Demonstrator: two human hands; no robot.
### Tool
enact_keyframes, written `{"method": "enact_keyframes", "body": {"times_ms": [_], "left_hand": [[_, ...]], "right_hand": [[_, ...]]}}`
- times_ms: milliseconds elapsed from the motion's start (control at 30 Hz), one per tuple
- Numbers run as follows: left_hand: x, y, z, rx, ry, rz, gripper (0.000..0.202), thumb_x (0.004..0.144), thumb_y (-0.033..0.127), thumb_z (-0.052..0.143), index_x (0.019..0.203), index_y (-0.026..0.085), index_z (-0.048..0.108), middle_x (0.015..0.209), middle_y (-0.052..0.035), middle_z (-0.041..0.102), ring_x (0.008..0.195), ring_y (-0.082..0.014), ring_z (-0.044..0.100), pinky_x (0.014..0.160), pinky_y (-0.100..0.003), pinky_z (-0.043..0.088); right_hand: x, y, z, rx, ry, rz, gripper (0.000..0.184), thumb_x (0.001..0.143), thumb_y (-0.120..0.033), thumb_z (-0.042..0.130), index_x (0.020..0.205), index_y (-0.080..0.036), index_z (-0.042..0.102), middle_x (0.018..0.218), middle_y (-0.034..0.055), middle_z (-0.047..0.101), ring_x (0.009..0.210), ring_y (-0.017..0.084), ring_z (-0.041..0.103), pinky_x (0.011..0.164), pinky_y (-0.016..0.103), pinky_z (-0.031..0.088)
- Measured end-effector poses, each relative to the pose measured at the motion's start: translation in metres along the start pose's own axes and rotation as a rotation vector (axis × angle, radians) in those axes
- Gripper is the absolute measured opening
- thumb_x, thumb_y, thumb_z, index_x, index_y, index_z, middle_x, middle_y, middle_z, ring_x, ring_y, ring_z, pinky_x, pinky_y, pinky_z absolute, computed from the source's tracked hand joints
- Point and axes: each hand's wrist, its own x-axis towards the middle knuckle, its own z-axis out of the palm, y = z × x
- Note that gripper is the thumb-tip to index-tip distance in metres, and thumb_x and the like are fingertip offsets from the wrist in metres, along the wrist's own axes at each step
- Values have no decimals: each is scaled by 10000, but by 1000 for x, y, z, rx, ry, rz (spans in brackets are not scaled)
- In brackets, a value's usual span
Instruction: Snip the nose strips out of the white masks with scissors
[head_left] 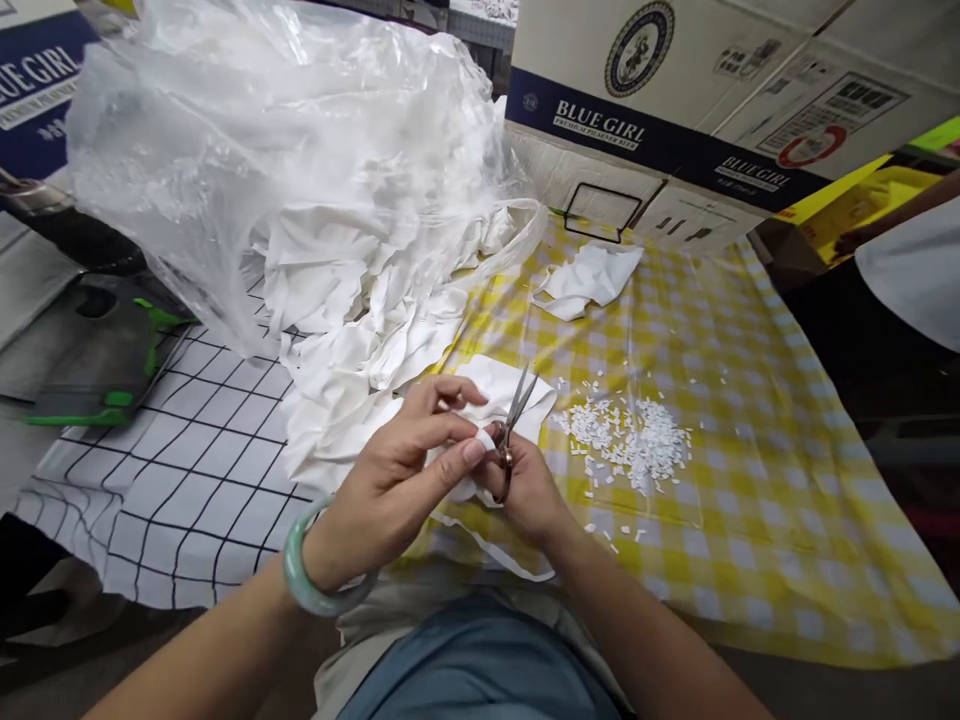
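1. Yellow checked cloth (750,480) covers the worktop; a black-grid white cloth (187,480) lies at its left side.
2. Left hand (397,480) pinches a small white fabric piece (486,437) between thumb and forefinger; grip closed on it.
3. Right hand (529,490) holds scissors (512,425), blades slightly parted, tips up, touching the fabric piece.
4. White clippings (630,440) lie just right of the hands.
5. Plastic bag (285,150) of white rags sits behind; cardboard boxes (705,100) stand beyond.
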Motion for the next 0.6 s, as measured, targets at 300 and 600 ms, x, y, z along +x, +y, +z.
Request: {"method": "enact_keyframes", "body": {"times_ms": [300, 600], "left_hand": [[7, -39, 67, -299, 162, -181, 249, 968, 334, 543, 801, 169, 625, 1039, -53, 521, 692, -106, 460, 620, -250, 415], [9, -50, 103, -91, 58, -121, 241, 999, 316, 469, 848, 203, 619, 1163, -90, 493, 1051, -225, 528, 731, -297, 484]], "right_hand": [[-41, -17, -64, -630, 198, -200, 232, 801, -406, 689, 833, -206, 577, 814, 15, 594, 748, 167, 531, 728, 308, 437], [-69, -25, -99, -993, 171, -191, 393, 746, -475, 734, 617, -209, 475, 580, -26, 555, 586, 139, 489, 618, 282, 339]]}}
